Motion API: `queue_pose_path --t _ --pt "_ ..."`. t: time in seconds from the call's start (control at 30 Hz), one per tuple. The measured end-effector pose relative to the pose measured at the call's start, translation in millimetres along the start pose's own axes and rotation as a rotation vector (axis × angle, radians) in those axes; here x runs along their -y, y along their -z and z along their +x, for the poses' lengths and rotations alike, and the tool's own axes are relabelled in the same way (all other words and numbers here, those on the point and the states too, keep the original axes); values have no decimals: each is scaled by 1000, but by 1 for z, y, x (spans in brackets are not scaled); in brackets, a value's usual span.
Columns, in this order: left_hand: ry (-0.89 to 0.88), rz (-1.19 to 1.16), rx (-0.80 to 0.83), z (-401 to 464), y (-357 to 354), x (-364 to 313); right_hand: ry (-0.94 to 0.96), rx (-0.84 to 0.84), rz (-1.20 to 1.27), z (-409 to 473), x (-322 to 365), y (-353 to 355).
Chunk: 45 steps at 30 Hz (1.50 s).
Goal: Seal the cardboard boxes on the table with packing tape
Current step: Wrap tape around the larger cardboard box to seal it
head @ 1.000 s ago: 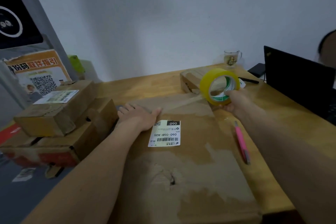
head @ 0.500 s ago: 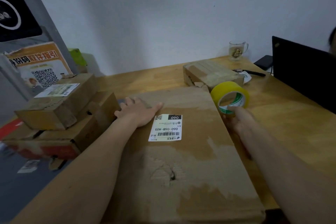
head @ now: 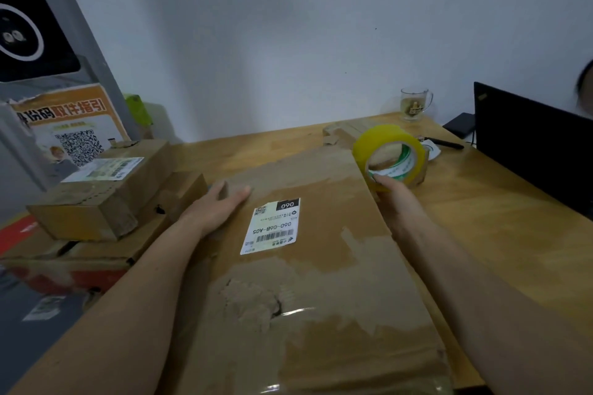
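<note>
Two hands on the job. Right hand (head: 390,192) has its fingers hooked into the core of the yellow tape roll (head: 390,155), gripping it on edge and raised at the big box's far right corner. Left hand (head: 221,204) lies flat, fingers straight, palm down on the top of the big box (head: 321,282) near its far left side, pressing on the cardboard.

That big box runs lengthwise along the table (head: 481,218), from the near edge toward the middle. Its top is worn, with torn patches of paper, a small hole in the near half and a shine of clear tape at the near end. A white shipping label (head: 271,226) sits just right of the left hand, reading upside down.

Behind the tape roll, toward the table's far edge, a smaller box (head: 346,131) peeks out, partly hidden by the roll. Further right along the far edge stands a glass mug (head: 414,104), with a black pen (head: 444,144) near it and a dark laptop screen (head: 529,144) by the right edge.

Off the table's left edge, more boxes are stacked (head: 106,199), the top one with a label, and a poster with a QR code (head: 69,131) behind them.
</note>
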<state>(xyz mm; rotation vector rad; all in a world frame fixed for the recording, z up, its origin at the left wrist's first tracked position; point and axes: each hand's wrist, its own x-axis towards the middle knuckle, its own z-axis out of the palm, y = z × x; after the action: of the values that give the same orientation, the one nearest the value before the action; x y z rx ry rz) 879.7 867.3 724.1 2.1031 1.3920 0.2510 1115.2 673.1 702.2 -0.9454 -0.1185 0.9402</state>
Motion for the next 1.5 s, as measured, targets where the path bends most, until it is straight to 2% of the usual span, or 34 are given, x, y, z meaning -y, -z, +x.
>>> queue_pose_path --t 0.1,0.2,0.27,0.37,0.4,0.43,0.47,0.57,0.63,0.7,0.8,0.87,0.97,1.03,1.13,1.23,1.33,1.4,1.5 --pt "-4 -113 -12 0 9 8 132 74 -168 0 24 -33" --pt "18 -384 60 -13 4 11 311 144 -464 -5 58 -79" --pt "-16 -469 113 -25 -1 -5 423 147 -682 -14 82 -111" --pt "-222 -676 49 -31 10 -36 463 194 -1009 -21 102 -149" --pt "-346 -795 46 -36 18 -46 461 206 -1070 -23 104 -158" --pt "-390 -825 -18 -37 32 -63 463 219 -1103 -25 103 -166" --pt "-424 -809 -62 -31 42 -73 466 233 -1123 -25 100 -173" --pt "-551 -795 57 -35 69 -103 496 232 -1187 -28 90 -192" --pt "-505 -769 15 -29 84 -107 501 221 -1202 -29 86 -200" --pt "-388 -824 83 -28 91 -110 503 216 -1202 -29 82 -206" --pt "-346 -825 115 -25 90 -108 566 209 -1230 -29 80 -212" --pt "-368 -768 54 -24 93 -101 575 189 -1126 -27 85 -209" --pt "-339 -608 61 -11 103 -93 578 140 -922 -25 100 -197" --pt "-286 -427 24 3 112 -87 613 166 -959 -22 105 -191" --pt "-357 -322 29 7 115 -76 626 188 -985 -19 102 -191" --pt "-394 -471 -76 2 112 -73 728 174 -1068 -18 104 -188" --pt "-439 -616 19 -11 110 -64 868 107 -1238 -15 105 -178" --pt "-416 -695 30 -19 108 -66 877 92 -1231 -11 102 -170" --pt "-432 -665 35 -22 107 -67 904 79 -1231 -11 101 -162"
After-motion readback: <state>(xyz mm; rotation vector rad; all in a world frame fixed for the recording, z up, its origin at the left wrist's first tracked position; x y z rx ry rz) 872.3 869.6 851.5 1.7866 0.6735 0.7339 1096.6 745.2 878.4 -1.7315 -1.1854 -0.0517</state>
